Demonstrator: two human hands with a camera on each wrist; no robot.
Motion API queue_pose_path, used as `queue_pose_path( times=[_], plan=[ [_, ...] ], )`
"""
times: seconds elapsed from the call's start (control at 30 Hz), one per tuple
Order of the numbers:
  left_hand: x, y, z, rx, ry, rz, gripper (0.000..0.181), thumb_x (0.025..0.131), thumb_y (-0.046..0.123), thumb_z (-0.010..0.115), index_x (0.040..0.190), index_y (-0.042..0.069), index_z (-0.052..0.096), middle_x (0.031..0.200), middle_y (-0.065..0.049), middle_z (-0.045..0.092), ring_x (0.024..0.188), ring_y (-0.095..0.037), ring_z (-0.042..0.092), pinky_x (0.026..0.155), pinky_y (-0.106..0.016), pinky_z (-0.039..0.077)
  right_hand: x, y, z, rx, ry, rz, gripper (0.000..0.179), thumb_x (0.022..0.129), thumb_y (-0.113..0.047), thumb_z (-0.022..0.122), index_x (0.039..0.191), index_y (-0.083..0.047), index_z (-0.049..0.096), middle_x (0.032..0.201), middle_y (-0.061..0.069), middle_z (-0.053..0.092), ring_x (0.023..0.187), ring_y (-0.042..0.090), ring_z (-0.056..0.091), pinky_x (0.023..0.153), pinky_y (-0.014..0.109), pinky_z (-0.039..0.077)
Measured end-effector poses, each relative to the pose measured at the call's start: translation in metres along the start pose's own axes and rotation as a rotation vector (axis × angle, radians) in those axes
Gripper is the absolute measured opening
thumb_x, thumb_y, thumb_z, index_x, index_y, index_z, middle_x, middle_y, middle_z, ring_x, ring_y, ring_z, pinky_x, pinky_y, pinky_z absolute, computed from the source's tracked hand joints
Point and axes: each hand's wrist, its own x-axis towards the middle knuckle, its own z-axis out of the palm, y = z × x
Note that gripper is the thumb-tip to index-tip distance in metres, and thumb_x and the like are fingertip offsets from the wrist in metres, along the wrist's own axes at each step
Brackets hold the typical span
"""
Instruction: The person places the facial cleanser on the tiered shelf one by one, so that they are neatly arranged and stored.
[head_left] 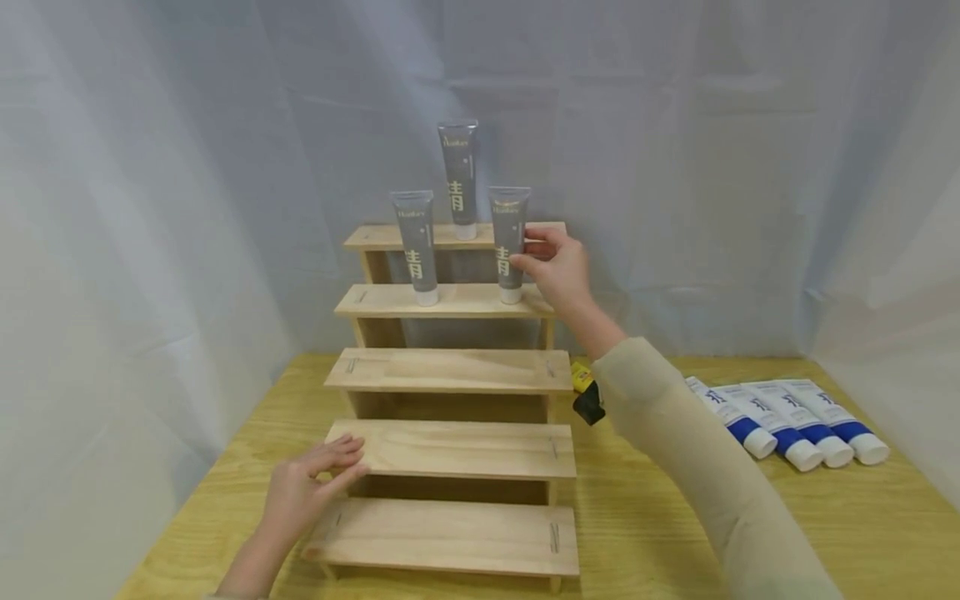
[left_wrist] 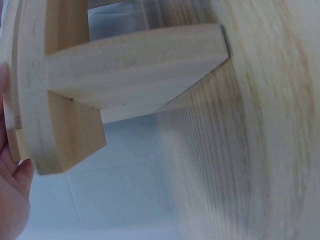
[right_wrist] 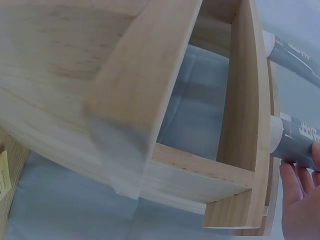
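My right hand pinches a grey squeeze tube by its right side. The tube stands cap down on the second step from the top, and its white cap meets the board in the right wrist view. Left of it on that step stands a matching grey tube; a third grey tube stands on the top step. My left hand rests with loosely bent fingers at the left end of the second-lowest step of the wooden stepped stand. In the left wrist view my left hand shows only partly.
Several white and blue tubes lie side by side on the yellow wood-grain table at the right. A yellow and black object sits beside the stand, partly hidden by my right sleeve. Pale sheeting hangs behind.
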Motion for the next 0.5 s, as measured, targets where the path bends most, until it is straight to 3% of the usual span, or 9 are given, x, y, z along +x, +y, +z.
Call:
queue_pose_path(
  times=[0.5],
  plan=[
    [0.0011, -0.0038, 0.002, 0.015, -0.014, -0.024, 0.025, 0.053, 0.003, 0.08, 0.076, 0.004, 0.071, 0.087, -0.005, 0.068, 0.082, -0.023, 0.064, 0.088, -0.013, 0.036, 0.0012, 0.0064, -0.0023, -0.024, -0.043, -0.023, 0.033, 0.078, -0.002, 0.066, 0.109, 0.005, 0.055, 0.105, 0.018, 0.061, 0.094, 0.025, 0.059, 0.082, 0.027, 0.047]
  ],
)
